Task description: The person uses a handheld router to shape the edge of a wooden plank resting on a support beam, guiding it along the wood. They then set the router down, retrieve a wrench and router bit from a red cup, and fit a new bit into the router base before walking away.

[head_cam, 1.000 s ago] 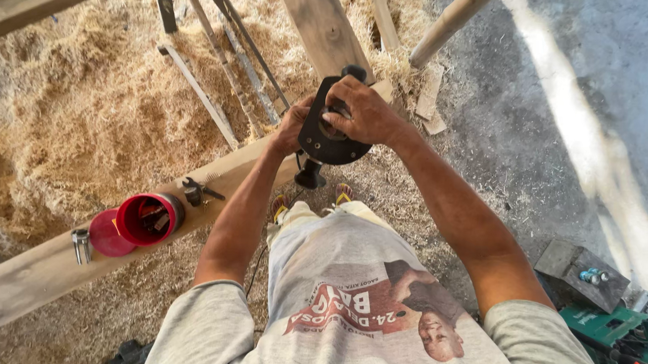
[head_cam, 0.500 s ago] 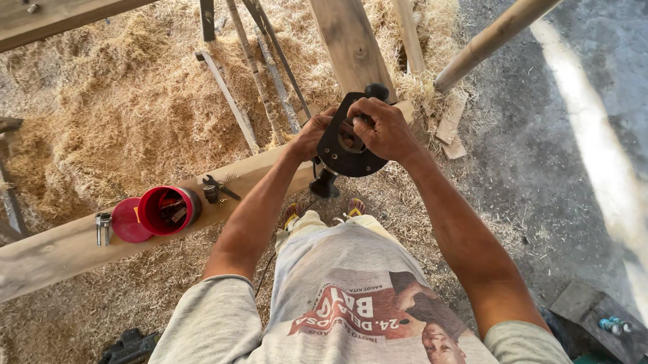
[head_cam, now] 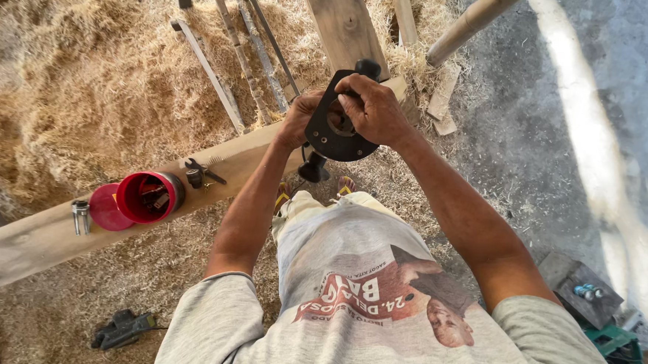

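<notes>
Both hands on the router [head_cam: 339, 131], held base-up in the air just above the far end of the wooden beam [head_cam: 33, 237]. Left hand [head_cam: 298, 119] clamped on its left side, right hand [head_cam: 376, 109] wrapped over the top edge of the black base plate. Mid-beam: red container [head_cam: 148, 196] with bits inside, its red lid [head_cam: 106, 207] touching it, wrench [head_cam: 80, 216] just beside the lid, near the beam's near end

The power tool [head_cam: 339, 127] at upper centre is black, and the tub [head_cam: 148, 196] and its lid [head_cam: 106, 208] at the left are red. The beam [head_cam: 40, 237] is pale wood; the shirt [head_cam: 376, 310] below is grey with a red-and-dark print, and straw-yellow shavings [head_cam: 84, 95] fill the upper left.
</notes>
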Demonstrator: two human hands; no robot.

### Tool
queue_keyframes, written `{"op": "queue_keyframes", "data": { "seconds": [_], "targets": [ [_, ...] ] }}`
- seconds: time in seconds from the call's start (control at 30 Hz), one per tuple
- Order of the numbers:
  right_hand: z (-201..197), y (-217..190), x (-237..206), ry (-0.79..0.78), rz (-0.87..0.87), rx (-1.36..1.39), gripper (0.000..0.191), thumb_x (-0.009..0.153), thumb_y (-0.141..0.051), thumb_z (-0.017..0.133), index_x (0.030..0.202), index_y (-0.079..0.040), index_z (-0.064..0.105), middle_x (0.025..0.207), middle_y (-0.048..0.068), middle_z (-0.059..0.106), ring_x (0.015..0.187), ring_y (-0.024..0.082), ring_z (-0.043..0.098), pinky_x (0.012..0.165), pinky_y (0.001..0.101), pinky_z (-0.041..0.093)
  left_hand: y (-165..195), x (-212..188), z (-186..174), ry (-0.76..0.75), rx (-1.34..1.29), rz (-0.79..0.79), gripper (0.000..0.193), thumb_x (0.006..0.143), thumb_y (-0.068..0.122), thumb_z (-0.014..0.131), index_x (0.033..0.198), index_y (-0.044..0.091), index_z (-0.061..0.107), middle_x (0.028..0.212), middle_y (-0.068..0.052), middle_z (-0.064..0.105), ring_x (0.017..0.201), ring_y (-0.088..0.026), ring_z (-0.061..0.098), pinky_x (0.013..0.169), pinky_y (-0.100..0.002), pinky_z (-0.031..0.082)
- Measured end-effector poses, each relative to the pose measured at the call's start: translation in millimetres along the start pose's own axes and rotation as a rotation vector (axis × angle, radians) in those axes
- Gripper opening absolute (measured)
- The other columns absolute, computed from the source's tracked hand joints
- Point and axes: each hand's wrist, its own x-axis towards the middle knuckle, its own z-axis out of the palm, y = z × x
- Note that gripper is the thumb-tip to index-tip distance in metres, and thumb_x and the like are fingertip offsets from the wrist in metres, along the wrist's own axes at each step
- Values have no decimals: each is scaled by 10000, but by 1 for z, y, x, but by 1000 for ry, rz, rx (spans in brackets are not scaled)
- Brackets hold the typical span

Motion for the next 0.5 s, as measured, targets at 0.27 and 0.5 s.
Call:
{"op": "queue_keyframes", "data": {
  "seconds": [0.27, 0.5],
  "targets": [
    [-10, 18, -3, 12, 136, 355, 212, 1005, -43, 678, 1205, -69, 613, 1086, 87, 754, 1060, 166, 740, 941, 307, 618, 8, 0, -7, 654, -284, 159, 203, 976, 87, 732, 1169, 23, 729, 1003, -104, 791, 861, -163, 765, 798, -309, 668],
    [-11, 10, -6, 8, 106, 1014, 227, 1066, -101, 694, 1276, -19, 668, 1057, 58, 716, 787, 44, 571, 709, 210, 487, 110, -25, 44, 514, -52, 252, 270, 993, 80, 754, 1255, 19, 726, 1031, -102, 786, 892, -135, 743, 821, -278, 644]
  ]
}}
